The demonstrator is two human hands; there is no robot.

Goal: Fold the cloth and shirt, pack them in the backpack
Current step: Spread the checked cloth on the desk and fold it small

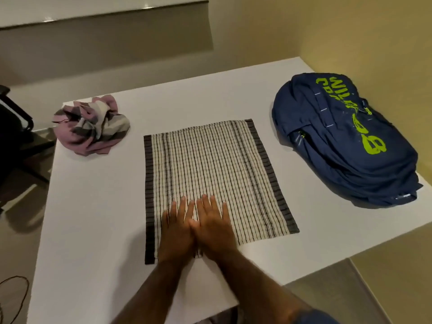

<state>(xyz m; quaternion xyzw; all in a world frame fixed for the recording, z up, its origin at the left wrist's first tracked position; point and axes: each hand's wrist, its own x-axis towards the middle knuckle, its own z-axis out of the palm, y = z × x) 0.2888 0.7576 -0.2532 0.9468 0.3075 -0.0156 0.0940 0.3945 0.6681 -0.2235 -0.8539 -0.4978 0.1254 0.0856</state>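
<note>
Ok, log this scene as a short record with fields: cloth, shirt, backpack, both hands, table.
cloth: striped, spread flat mid-table, not yet folded
shirt: crumpled heap at the table's far left corner, apart from the cloth
backpack: navy with green lettering, lying on the table's right side
left hand: flat, fingers straight, pressing on the cloth near its near edge
right hand: flat on the cloth, right beside the left hand
table: white
</note>
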